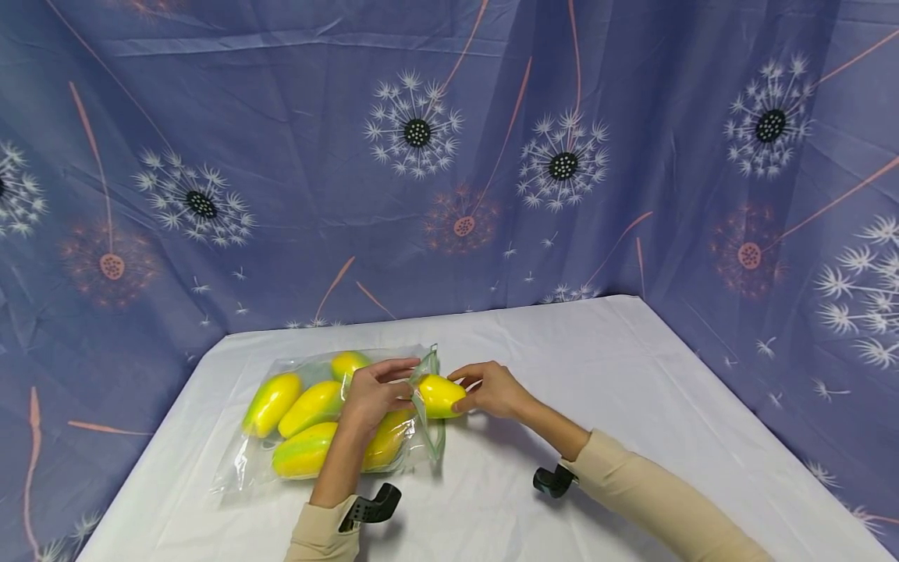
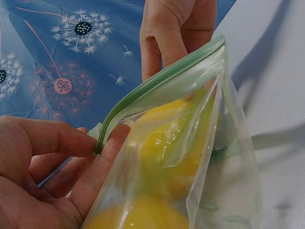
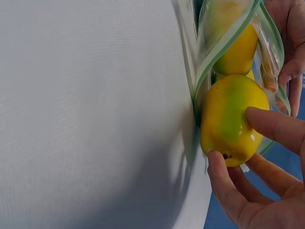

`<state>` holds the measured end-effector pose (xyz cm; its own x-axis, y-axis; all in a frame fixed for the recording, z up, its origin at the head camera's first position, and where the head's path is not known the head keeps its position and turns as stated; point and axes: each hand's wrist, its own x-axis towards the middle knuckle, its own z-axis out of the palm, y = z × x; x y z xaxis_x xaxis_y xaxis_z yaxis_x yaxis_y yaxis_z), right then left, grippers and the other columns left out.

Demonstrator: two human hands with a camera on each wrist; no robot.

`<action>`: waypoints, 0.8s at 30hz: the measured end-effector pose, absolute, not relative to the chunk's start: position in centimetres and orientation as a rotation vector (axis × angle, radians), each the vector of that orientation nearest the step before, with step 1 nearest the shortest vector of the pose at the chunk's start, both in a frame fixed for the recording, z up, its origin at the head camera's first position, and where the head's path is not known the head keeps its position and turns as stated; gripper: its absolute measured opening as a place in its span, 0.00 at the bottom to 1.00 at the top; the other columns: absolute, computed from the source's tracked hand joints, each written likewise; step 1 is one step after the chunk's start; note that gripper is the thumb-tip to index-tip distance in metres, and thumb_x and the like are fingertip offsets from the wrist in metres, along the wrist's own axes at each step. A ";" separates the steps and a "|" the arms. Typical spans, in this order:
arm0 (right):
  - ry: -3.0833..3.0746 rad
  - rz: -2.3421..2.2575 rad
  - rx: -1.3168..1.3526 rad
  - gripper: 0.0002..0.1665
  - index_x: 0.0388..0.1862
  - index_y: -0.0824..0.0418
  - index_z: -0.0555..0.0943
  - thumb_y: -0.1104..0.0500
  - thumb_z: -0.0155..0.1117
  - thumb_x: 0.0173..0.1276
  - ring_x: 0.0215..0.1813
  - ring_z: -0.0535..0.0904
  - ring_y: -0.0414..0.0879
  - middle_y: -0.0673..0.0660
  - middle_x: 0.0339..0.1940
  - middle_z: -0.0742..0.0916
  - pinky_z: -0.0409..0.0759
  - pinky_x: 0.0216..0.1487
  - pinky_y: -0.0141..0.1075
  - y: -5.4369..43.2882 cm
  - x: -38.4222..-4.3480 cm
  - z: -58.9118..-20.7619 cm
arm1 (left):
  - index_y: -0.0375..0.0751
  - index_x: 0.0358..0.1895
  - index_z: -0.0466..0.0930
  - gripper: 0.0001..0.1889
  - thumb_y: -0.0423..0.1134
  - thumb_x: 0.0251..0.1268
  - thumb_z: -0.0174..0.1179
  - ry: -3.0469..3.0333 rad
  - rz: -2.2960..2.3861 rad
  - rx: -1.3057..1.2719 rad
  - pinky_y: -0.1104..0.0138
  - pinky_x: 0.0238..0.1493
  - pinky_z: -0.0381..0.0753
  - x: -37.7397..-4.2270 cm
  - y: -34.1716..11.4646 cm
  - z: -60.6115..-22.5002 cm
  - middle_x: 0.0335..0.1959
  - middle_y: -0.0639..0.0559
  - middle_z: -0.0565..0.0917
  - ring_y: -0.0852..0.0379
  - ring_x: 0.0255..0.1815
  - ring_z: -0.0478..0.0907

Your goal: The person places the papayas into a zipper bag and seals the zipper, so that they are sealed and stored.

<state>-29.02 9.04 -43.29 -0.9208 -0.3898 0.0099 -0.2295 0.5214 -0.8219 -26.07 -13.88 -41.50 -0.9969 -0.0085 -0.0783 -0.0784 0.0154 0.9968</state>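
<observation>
A clear zip bag [image 1: 237,467] with a green zip edge [image 2: 157,76] lies on the table, its mouth toward the right. Several yellow-green mangoes [image 1: 310,410] are inside it. My left hand [image 1: 372,396] pinches the zip edge between thumb and fingers and holds the mouth apart. Right at that mouth, my right hand [image 1: 495,390] grips one mango [image 3: 233,117] by its outer end, fingertips around it. The inner end of this mango sits within the opening, and another mango [image 3: 238,50] shows behind it in the right wrist view.
A white cloth [image 1: 562,351] covers the table. Behind it hangs a blue curtain [image 1: 302,156] with dandelion prints, which also runs along both sides. Black wrist cameras [image 1: 378,503] are strapped over the beige sleeves [image 1: 653,492].
</observation>
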 end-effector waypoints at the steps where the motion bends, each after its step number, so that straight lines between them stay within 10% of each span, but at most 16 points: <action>1: 2.579 -1.360 -0.530 0.30 0.56 0.57 0.87 0.60 0.82 0.50 0.44 0.88 0.49 0.58 0.45 0.90 0.87 0.45 0.37 8.9 -29.0 -43.3 | 0.39 0.55 0.87 0.23 0.20 0.55 0.61 2.203 2.168 -0.093 0.57 0.37 0.90 -26.1 -13.9 -41.5 0.52 0.39 0.86 0.51 0.38 0.86; 24: 2.598 -1.362 -0.511 0.24 0.47 0.56 0.87 0.58 0.83 0.48 0.44 0.86 0.44 0.52 0.42 0.90 0.83 0.49 0.38 7.5 -29.6 -43.9 | 0.38 0.55 0.87 0.23 0.20 0.56 0.61 2.181 2.189 -0.065 0.56 0.37 0.90 -26.1 -14.0 -41.7 0.53 0.37 0.85 0.51 0.37 0.85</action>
